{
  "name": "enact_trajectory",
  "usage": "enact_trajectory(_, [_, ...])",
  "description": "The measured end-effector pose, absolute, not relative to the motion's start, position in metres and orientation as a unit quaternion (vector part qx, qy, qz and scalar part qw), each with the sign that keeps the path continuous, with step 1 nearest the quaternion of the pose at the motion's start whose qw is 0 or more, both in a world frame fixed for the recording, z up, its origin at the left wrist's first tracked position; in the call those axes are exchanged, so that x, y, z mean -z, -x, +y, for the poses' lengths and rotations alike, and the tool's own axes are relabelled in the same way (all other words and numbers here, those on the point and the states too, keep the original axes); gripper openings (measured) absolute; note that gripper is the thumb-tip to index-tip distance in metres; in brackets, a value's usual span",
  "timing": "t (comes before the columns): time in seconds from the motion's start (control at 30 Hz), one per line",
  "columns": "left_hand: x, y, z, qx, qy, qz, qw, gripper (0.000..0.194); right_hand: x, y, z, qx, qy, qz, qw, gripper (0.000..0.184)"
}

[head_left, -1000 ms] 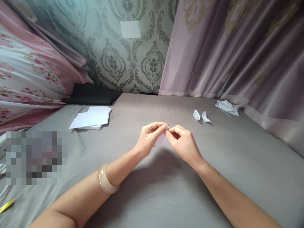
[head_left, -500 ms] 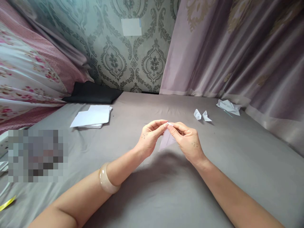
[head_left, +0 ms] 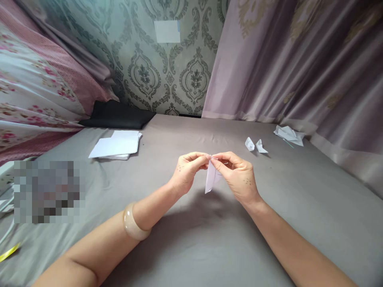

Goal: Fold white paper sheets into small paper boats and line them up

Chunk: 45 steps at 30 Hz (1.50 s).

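Between my two hands hangs a folded piece of white paper (head_left: 210, 178), held up above the grey sheet. My left hand (head_left: 187, 169) pinches its top edge between thumb and forefinger. On the other side, my right hand (head_left: 239, 175) grips the same top edge, its thumb in front and fingers behind, covering part of the right side. The paper's lower end hangs free and narrow, with a crease down it. Beyond my right hand stand two small folded paper shapes (head_left: 249, 144), apart from both hands.
A stack of white paper (head_left: 116, 145) lies at the back left, in front of a black cloth (head_left: 116, 114). More folded papers (head_left: 289, 135) rest at the back right near the curtain (head_left: 257, 79). A yellow strip (head_left: 9, 252) lies at the lower left.
The folded paper has turned, so its hanging part looks narrower and its lower tip sits further right. Both hands keep their pinch in nearly the same place.
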<state>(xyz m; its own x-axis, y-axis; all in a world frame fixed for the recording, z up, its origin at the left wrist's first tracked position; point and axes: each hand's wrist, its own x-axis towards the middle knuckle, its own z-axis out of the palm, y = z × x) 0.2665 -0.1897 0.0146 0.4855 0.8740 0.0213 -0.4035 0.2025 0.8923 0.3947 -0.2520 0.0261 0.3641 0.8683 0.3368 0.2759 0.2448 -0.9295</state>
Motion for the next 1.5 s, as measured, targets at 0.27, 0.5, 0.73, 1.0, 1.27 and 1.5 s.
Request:
enact_trajectory(0.27, [-0.013, -0.266, -0.188, -0.444, -0.469, 0.262, 0.717, 0.009, -0.022, -0.392, -0.253, -0.167, 0.556, -0.547, 0.603, 0.007])
enact_trajectory(0.5, [-0.014, -0.267, -0.189, -0.440, -0.455, 0.278, 0.723, 0.008, -0.020, -0.389, -0.255, -0.050, 0.561, -0.601, 0.567, 0.011])
enact_trajectory(0.73, [-0.013, -0.268, -0.189, -0.428, -0.424, 0.276, 0.749, 0.013, -0.010, -0.391, -0.257, 0.102, 0.556, -0.670, 0.482, 0.023])
enact_trajectory(1.0, [-0.005, -0.267, -0.185, -0.393, -0.422, 0.248, 0.778, 0.013, -0.009, -0.391, -0.261, 0.231, 0.567, -0.718, 0.331, 0.036])
enact_trajectory(1.27, [-0.002, -0.268, -0.183, -0.376, -0.390, 0.282, 0.792, 0.022, -0.004, -0.378, -0.262, 0.340, 0.573, -0.723, 0.185, 0.031])
enact_trajectory(1.5, [0.005, -0.267, -0.177, -0.381, -0.414, 0.358, 0.745, 0.025, -0.001, -0.370, -0.266, 0.256, 0.580, -0.748, 0.198, 0.035])
